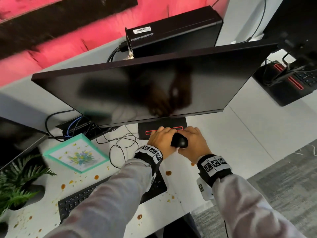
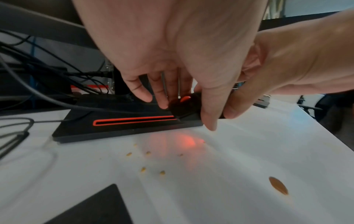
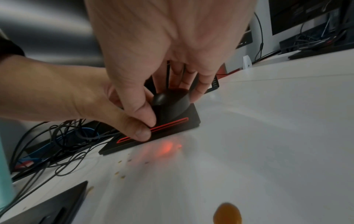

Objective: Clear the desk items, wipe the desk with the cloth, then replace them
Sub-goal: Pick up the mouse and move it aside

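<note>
Grey sleeves (image 1: pixel 109 194) fill the bottom of the head view, and we follow them up to both hands meeting on a black mouse (image 1: pixel 179 141). Our left hand (image 1: pixel 160 140) and right hand (image 1: pixel 194 143) each curl around it, thumbs pinching its rear, right over the front edge of the monitor base (image 1: pixel 162 129) with its red-lined slot.

From above we only get the mouse's rounded back. The left wrist view gives us its underside (image 2: pixel 184 104), with a red sensor glow reflecting on the white desk (image 2: pixel 249 151), so it's lifted and tilted. The right wrist view shows the domed top (image 3: pixel 170 101), long axis running away from us toward the monitor (image 1: pixel 137 86), nose pitched down at the base.

Only the head view shows the keyboard (image 1: pixel 106 193) lying under our left forearm, the framed flower picture (image 1: pixel 76 153) and plant (image 1: pixel 18 182) to the left, and loose cables (image 1: pixel 120 143) trailing between.

Orange spill spots (image 3: pixel 228 213) and crumbs (image 2: pixel 145 160) dot the desk nearby. Bare white surface opens to the right, running to the desk edge above the carpet.
</note>
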